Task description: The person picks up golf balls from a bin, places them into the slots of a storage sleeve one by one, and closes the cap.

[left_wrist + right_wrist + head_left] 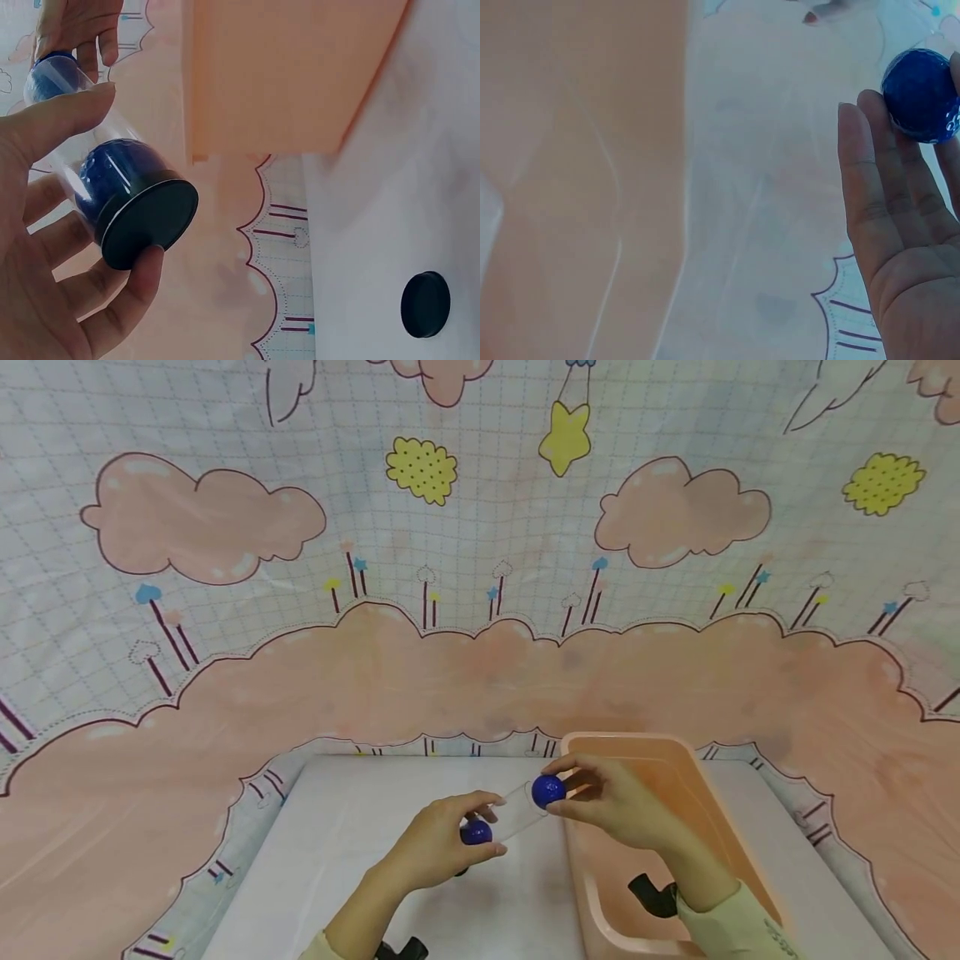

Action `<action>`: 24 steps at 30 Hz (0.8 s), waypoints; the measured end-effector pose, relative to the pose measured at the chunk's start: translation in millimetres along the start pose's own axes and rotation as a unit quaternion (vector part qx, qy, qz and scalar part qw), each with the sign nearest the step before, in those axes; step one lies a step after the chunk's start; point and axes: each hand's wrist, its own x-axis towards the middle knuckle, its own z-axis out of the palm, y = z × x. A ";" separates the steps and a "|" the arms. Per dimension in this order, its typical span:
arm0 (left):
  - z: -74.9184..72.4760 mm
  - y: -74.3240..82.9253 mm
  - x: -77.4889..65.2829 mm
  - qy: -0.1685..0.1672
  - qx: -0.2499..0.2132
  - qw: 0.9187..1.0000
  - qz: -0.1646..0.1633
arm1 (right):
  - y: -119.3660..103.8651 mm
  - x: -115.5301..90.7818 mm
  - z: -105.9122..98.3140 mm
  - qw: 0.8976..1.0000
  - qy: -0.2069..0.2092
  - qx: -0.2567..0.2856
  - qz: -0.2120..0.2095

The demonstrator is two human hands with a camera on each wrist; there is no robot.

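My left hand [427, 843] grips a clear plastic tube [517, 814], which slants up toward the right in the head view. A black cap [150, 223] closes its lower end, and the little finger touches the cap's edge in the left wrist view. Inside the tube, against that cap, sits a shiny blue golf ball [116, 176]. At the tube's other end my right hand [622, 797] pinches a second blue golf ball [548, 791] between thumb and fingertips. This dimpled ball overlaps the tube's mouth in the head view.
An orange plastic bin [588, 902] stands on the right part of the white table [330, 860], below my right forearm. A loose black cap [425, 304] lies on the table. Behind hangs a cloth [480, 685] printed with clouds and stars.
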 end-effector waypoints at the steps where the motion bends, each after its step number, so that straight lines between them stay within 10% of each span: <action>1: -0.1 0.5 -0.3 0.001 0.001 1.000 0.001 | -0.4 0.0 1.0 1.000 -0.001 0.000 0.000; 24: 4.9 8.1 -7.9 0.003 -0.030 1.000 -0.004 | -3.5 -8.1 6.3 1.000 -0.017 -0.017 0.009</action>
